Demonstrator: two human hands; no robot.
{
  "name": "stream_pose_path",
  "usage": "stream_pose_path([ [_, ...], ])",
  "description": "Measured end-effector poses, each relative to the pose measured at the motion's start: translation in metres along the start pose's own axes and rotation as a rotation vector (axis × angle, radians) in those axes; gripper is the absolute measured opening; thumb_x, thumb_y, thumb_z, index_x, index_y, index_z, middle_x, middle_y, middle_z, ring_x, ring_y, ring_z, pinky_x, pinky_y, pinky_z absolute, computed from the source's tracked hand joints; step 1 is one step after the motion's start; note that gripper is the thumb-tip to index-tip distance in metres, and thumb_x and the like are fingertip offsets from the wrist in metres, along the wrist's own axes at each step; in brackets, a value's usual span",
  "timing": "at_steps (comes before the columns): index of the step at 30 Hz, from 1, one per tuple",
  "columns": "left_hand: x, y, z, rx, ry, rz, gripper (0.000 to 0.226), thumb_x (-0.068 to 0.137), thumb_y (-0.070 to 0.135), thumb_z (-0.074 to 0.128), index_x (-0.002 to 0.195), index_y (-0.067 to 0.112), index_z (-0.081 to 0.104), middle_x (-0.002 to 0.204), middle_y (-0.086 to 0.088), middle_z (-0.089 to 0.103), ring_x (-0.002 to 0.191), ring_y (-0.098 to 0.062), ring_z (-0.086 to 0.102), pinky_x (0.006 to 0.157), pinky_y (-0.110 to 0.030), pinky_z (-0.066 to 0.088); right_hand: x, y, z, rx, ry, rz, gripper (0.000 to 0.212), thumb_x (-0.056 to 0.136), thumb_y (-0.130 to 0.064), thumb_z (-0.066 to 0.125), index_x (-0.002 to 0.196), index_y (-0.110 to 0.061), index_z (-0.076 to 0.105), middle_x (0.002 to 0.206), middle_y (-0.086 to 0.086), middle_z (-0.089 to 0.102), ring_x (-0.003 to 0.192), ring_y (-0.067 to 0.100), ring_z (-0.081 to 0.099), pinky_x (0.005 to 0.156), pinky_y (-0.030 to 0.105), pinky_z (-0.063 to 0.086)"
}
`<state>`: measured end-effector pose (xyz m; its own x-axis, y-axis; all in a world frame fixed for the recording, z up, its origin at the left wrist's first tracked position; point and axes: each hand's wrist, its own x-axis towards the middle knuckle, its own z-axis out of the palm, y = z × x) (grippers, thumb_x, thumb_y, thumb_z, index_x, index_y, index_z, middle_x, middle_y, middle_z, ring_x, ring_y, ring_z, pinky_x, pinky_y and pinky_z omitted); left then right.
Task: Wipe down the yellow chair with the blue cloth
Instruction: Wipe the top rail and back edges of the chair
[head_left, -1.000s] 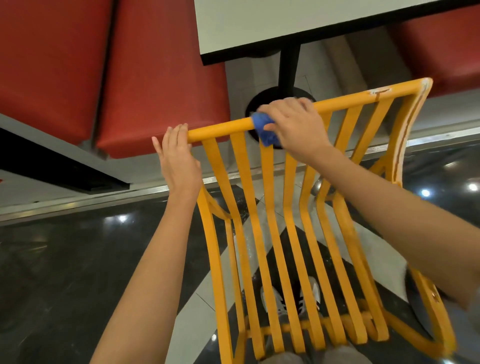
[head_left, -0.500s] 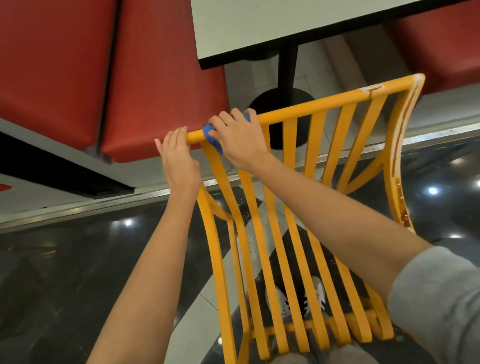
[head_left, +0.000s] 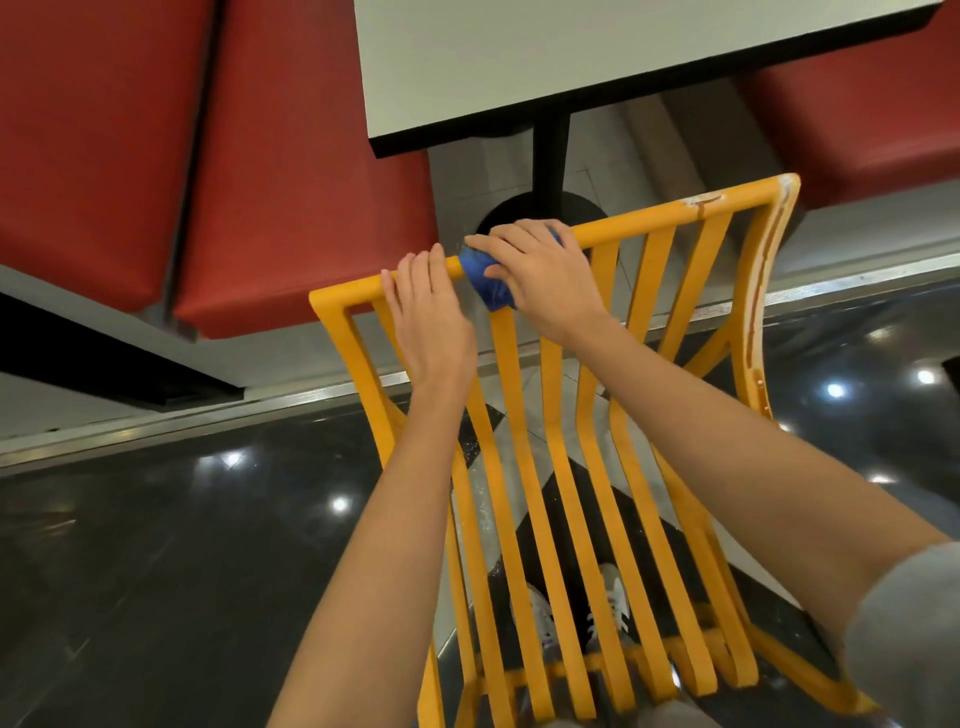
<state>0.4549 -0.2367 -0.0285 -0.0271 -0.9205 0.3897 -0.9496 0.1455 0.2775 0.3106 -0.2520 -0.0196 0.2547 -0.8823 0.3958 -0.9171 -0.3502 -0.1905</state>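
Note:
The yellow chair (head_left: 670, 218) stands in front of me, its slatted back facing me and its top rail running from lower left to upper right. My left hand (head_left: 428, 322) grips the top rail near the left corner. Just to the right of it, my right hand (head_left: 540, 278) presses the blue cloth (head_left: 485, 280) around the same rail; only a bunched part of the cloth shows beside my fingers. Worn paint marks the rail's right end and the right upright.
A white table (head_left: 571, 67) with a black post (head_left: 550, 161) and round base stands just beyond the chair. Red padded benches (head_left: 208, 156) flank it on both sides. Glossy dark floor (head_left: 156, 545) lies below, and my white shoes (head_left: 613, 608) show through the slats.
My right hand slid the cloth left along the top rail, then back slightly right. My left hand has shifted right from the left corner, now close to the cloth.

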Motion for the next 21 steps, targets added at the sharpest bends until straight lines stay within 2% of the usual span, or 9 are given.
stream_pose_path([
  [2,-0.001,-0.008,0.003,-0.065,0.049,-0.001,0.045,0.090,-0.002,0.051,0.134,0.006,0.053,0.130,-0.010,0.057,0.128,-0.028,0.046,0.120,-0.045,0.017,-0.011,0.025,-0.012,0.007,0.019,-0.018,0.035,0.098,-0.025,0.049,0.131,-0.021,0.058,0.122,0.001,0.063,0.117,0.024,0.055,0.104,0.038,0.032],
  [6,-0.001,-0.009,0.004,-0.140,0.068,0.022,0.035,0.098,0.005,0.046,0.130,0.009,0.058,0.127,-0.007,0.060,0.124,-0.026,0.048,0.120,-0.044,0.017,-0.039,0.077,-0.034,0.056,0.078,0.158,0.033,0.099,-0.020,0.046,0.129,-0.019,0.058,0.124,0.003,0.062,0.124,0.024,0.050,0.112,0.043,0.028],
  [10,0.001,-0.006,0.004,-0.210,0.073,-0.036,0.036,0.096,-0.001,0.048,0.128,0.008,0.060,0.125,-0.008,0.060,0.124,-0.026,0.047,0.121,-0.044,0.013,-0.031,0.058,-0.027,0.102,0.133,0.311,0.031,0.098,-0.019,0.046,0.124,-0.021,0.063,0.121,0.000,0.064,0.124,0.023,0.049,0.116,0.046,0.021],
  [14,0.004,-0.007,0.004,-0.260,0.075,-0.053,0.034,0.095,0.000,0.047,0.124,0.006,0.063,0.121,-0.010,0.062,0.120,-0.028,0.050,0.119,-0.044,0.014,-0.009,-0.003,-0.003,0.038,0.043,0.178,0.036,0.095,-0.038,0.053,0.127,-0.024,0.061,0.123,-0.002,0.064,0.122,0.023,0.051,0.113,0.045,0.022],
  [16,0.005,-0.010,0.005,-0.257,0.070,-0.038,0.035,0.092,0.000,0.048,0.123,0.004,0.063,0.120,-0.012,0.063,0.118,-0.031,0.053,0.117,-0.046,0.017,0.002,-0.020,0.007,0.024,0.002,0.098,0.041,0.091,-0.041,0.057,0.129,-0.024,0.060,0.122,-0.002,0.064,0.119,0.023,0.053,0.111,0.044,0.025],
  [19,0.005,-0.013,0.003,-0.254,0.061,-0.017,0.034,0.094,0.002,0.048,0.124,0.005,0.064,0.121,-0.012,0.063,0.119,-0.031,0.053,0.117,-0.044,0.017,0.001,-0.002,-0.001,-0.006,-0.022,-0.018,0.041,0.093,-0.038,0.048,0.131,-0.026,0.058,0.123,-0.003,0.064,0.116,0.022,0.055,0.104,0.039,0.032],
  [21,0.004,-0.011,0.000,-0.272,0.069,-0.018,0.032,0.095,0.003,0.048,0.123,0.007,0.065,0.120,-0.010,0.064,0.118,-0.029,0.052,0.117,-0.040,0.015,-0.010,0.026,-0.012,-0.016,-0.015,-0.018,0.041,0.095,-0.036,0.043,0.132,-0.025,0.056,0.124,-0.003,0.063,0.117,0.022,0.054,0.102,0.038,0.032],
])
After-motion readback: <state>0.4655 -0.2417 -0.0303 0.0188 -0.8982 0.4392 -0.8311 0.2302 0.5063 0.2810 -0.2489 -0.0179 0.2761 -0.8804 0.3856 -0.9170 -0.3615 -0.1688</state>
